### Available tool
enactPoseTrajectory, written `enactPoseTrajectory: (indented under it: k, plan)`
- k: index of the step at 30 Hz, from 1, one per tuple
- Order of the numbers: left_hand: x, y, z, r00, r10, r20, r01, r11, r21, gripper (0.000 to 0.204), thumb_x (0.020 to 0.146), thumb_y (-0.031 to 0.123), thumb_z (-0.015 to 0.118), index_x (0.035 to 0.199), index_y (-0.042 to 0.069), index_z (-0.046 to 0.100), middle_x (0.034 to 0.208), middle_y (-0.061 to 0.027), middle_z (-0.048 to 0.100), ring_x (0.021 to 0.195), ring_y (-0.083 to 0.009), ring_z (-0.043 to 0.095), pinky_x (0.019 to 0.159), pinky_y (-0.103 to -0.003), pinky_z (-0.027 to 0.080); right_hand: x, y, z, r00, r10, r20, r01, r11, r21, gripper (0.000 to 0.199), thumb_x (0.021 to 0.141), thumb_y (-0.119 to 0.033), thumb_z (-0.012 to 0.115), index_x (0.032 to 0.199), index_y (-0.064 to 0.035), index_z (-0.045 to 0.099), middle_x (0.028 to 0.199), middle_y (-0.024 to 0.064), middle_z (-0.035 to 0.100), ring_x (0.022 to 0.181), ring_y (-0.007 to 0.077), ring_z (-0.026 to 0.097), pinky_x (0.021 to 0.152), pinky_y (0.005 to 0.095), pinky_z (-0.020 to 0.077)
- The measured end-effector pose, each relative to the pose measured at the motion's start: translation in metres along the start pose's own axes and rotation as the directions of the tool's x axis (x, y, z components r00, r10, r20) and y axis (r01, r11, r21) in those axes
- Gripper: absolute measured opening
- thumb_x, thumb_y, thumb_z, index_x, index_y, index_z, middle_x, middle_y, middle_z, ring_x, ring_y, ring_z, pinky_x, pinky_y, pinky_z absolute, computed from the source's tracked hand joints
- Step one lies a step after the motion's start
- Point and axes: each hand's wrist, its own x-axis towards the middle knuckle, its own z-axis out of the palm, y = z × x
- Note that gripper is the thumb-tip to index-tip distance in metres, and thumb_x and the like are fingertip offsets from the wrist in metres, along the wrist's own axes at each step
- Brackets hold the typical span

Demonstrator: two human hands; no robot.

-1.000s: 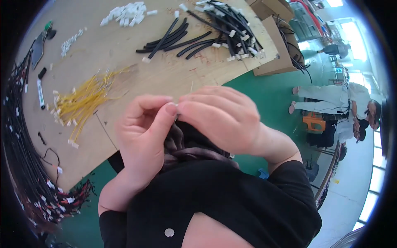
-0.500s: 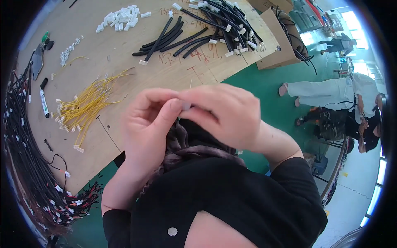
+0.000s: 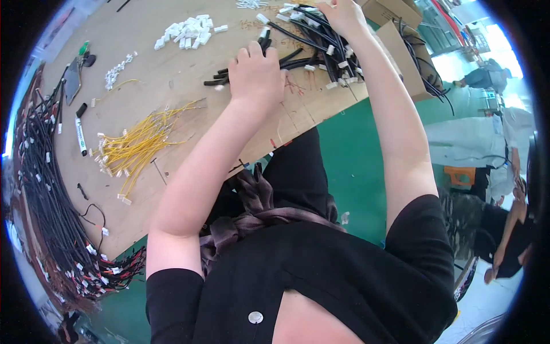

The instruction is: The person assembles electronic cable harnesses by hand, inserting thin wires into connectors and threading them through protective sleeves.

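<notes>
My left hand (image 3: 256,73) lies over a small group of black cables (image 3: 217,80), its fingers curled round them; the fingertips are partly hidden. One cable end with a white connector (image 3: 264,32) sticks out beyond the fingers. My right hand (image 3: 344,20) reaches to the far side, at the bigger pile of black cables (image 3: 312,37) with white connectors on their ends. The top edge of the picture cuts off part of its fingers, so its grip does not show.
White connector housings (image 3: 189,31) form a heap on the wooden table (image 3: 189,69). Yellow wires (image 3: 140,140), tiny white parts (image 3: 117,71), a marker (image 3: 80,129) and a long black cable bundle (image 3: 43,172) lie leftward. A cardboard box (image 3: 395,49) holds cables. People stand at right.
My hands were together in front of my body, fingers pinched round a small white piece. They have parted and reached forward, left to the small cable group, right to the far pile.
</notes>
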Motion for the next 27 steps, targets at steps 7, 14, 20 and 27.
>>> enactPoseTrajectory:
  k: [7,14,20,27]
  plan:
    - [-0.038,-0.031,-0.022,0.997,-0.068,0.037,0.068,0.998,0.011,0.021,0.071,0.019,0.058,0.083,0.004,0.05,0.088,-0.0109,0.048,0.085,-0.0252,0.049,0.07,-0.034,0.041,-0.098,-0.068,0.028,0.949,-0.263,0.177,0.266,0.964,0.002,0.031,0.072,-0.012,0.057,0.102,-0.0057,0.053,0.094,0.0101,0.053,0.083,0.0225,0.051,0.076,0.0324,0.0409]
    - [-0.053,-0.071,-0.036,0.972,-0.228,0.053,0.228,0.869,-0.438,0.019,0.071,0.007,0.057,0.089,0.002,0.053,0.079,-0.0121,0.054,0.071,-0.0245,0.054,0.064,-0.032,0.043,-0.11,-0.08,0.039,0.87,-0.342,0.355,0.333,0.939,0.089,0.028,0.069,-0.012,0.059,0.096,-0.0045,0.055,0.099,0.0101,0.052,0.09,0.0263,0.048,0.079,0.0328,0.0394]
    - [-0.039,-0.074,-0.049,0.828,-0.485,0.28,0.438,0.248,-0.864,0.017,0.074,0.007,0.059,0.089,0.001,0.053,0.078,-0.0038,0.058,0.067,-0.0065,0.052,0.059,-0.02,0.042,-0.092,-0.098,0.042,0.933,0.058,0.356,-0.188,0.92,0.344,0.021,0.077,-0.02,0.056,0.088,-0.0019,0.059,0.078,0.0047,0.057,0.063,0.0089,0.05,0.059,0.0206,0.041]
    - [-0.036,-0.057,-0.044,0.983,-0.183,0.033,0.178,0.867,-0.465,0.029,0.074,0.023,0.06,0.088,-0.002,0.053,0.081,-0.0116,0.055,0.077,-0.022,0.054,0.066,-0.031,0.044,-0.016,-0.14,-0.022,0.726,0.571,0.385,-0.616,0.788,-0.006,0.029,0.076,-0.022,0.053,0.097,-0.0025,0.054,0.097,0.0228,0.053,0.09,0.0314,0.051,0.078,0.0372,0.0389]
